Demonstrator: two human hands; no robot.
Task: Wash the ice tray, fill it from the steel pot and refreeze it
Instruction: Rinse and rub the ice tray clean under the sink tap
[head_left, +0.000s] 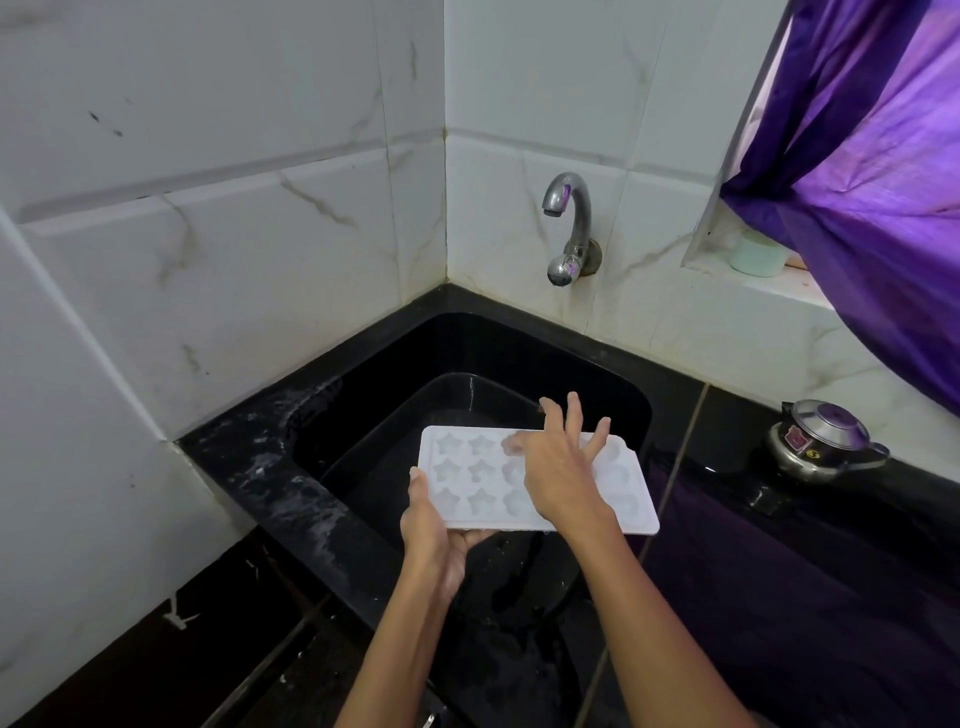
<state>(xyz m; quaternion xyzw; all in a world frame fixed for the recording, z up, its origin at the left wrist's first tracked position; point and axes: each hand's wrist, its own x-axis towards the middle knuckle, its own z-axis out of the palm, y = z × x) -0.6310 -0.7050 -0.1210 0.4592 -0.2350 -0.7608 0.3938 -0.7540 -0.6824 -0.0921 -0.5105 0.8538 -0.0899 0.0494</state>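
1. The white ice tray (483, 480) is held level over the black sink (363, 395), its star-shaped and rounded cavities facing up
2. The left hand (434, 535) grips the tray's near-left corner, thumb on the top rim and fingers curled underneath
3. The right hand (563, 470) lies palm-down on the tray's right half with fingers spread and open, fingertips reaching to the far edge; it clasps nothing
4. Beyond both hands, on the tiled wall behind the sink, stands a curved metal tap (569, 228); no water stream shows at its spout
5. Well to the right of the right hand, on the black counter (727, 431), sits a lidded steel pot (821, 441), apart from the tray
6. A purple curtain (872, 182) hangs above and to the right of the pot, with a pale green container (758, 254) on the ledge beside it
7. The counter to the left of the left hand looks wet and splashed
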